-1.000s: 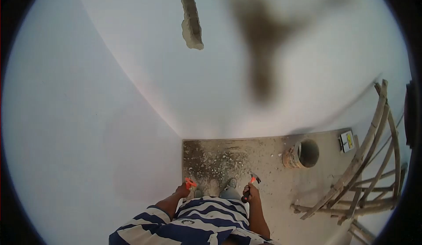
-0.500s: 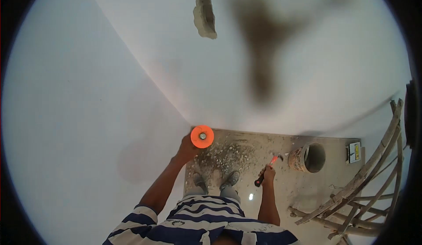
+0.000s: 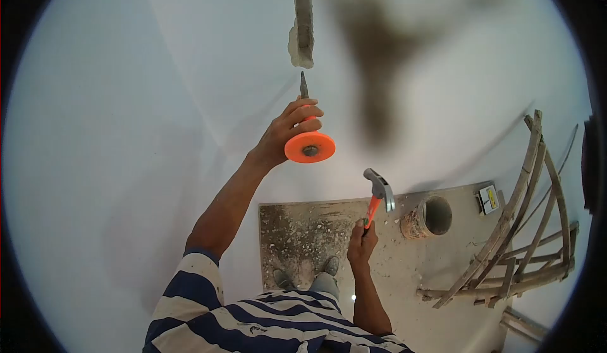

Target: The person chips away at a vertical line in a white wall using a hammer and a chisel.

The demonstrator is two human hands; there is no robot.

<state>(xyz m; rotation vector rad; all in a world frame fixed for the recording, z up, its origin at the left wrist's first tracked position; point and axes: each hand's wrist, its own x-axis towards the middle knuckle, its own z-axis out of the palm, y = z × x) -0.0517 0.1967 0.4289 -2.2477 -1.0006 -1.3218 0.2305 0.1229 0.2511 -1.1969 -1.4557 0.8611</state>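
Note:
A cold chisel [image 3: 305, 86] with a round orange hand guard is wrapped in the fingers of my left hand [image 3: 288, 128]. Its pointed tip rises close below the lower end of a chased groove [image 3: 304, 27] in the pale wall [image 3: 246, 68]; the struck end, in the middle of the guard, faces back toward me. My right hand [image 3: 362, 244] grips the handle of a claw hammer [image 3: 378, 191], orange and black with a grey metal head. The hammer is raised head up, lower than the chisel and to its right.
Plaster rubble [image 3: 303, 233] lies on the floor around my shoes. A stained bucket [image 3: 417, 220] stands right of the hammer, with a small box [image 3: 487, 198] beyond it. Rough wooden poles [image 3: 506, 226] form a frame at the right. A dark blur covers part of the upper view.
My left hand has lifted the chisel up toward the groove, turning its tip upward. My right hand has raised the hammer, and the view has shifted slightly.

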